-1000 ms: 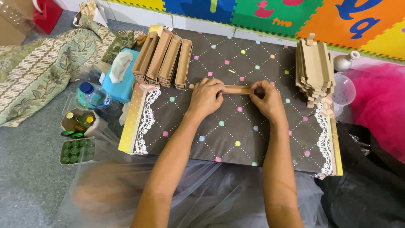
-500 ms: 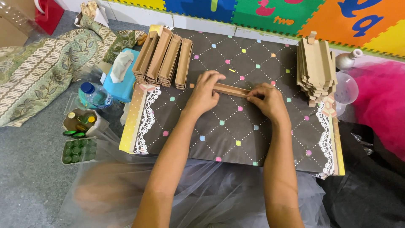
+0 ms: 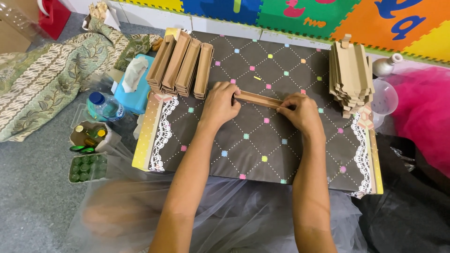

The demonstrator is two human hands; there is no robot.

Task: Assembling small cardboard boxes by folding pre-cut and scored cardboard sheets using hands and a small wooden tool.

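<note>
A long narrow brown cardboard piece (image 3: 258, 99) lies on the dark quilted board (image 3: 262, 145) and both my hands hold it. My left hand (image 3: 221, 104) grips its left end. My right hand (image 3: 300, 111) pinches its right end. Several folded cardboard trays (image 3: 180, 64) stand in a row at the board's far left. A stack of flat cardboard blanks (image 3: 350, 72) rests at the far right.
A blue tissue box (image 3: 133, 83), a water bottle (image 3: 104, 106) and small boxes of green-capped bottles (image 3: 86, 154) sit left of the board. A patterned cloth (image 3: 42, 79) lies further left. Pink fabric (image 3: 422, 112) and a clear cup (image 3: 384, 96) are on the right. Coloured foam mats (image 3: 300, 14) run along the back.
The cardboard piece has tilted slightly, its right end lower. My hands have shifted a little along it while still holding both ends.
</note>
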